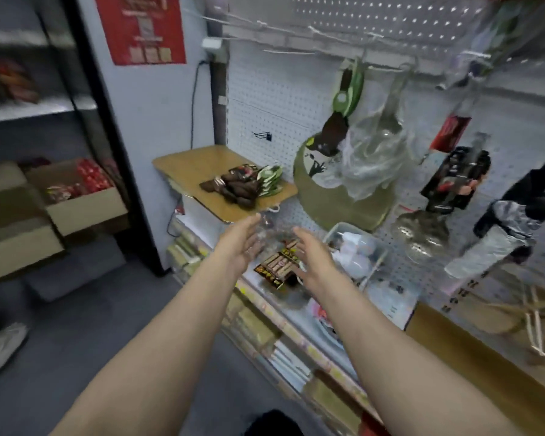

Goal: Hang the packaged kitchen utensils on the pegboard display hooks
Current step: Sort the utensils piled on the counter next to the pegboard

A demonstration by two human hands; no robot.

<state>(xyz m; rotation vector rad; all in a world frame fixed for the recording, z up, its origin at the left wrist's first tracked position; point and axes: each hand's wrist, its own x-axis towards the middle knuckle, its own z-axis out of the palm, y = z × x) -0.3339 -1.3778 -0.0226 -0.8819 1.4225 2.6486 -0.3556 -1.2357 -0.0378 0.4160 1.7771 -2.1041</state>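
Both my arms reach forward over a white shelf (265, 297). My left hand (243, 243) and my right hand (312, 256) are held with straight fingers, palms facing each other, on either side of a clear-wrapped utensil pack with a brown and yellow label (277, 262) lying on the shelf. Whether either hand touches the wrap is unclear. A white pegboard (265, 99) rises behind, with bare metal hooks (290, 52) along its top. A green-carded packaged utensil (348, 89) and a clear-bagged one (384, 127) hang from hooks.
A wooden board (195, 171) carries a pile of dark and green packaged utensils (246, 184). A clear bin (356, 247) stands to the right of my hands. Further packaged goods (456, 177) hang at right. Cardboard boxes (85, 202) sit on dark shelving at left.
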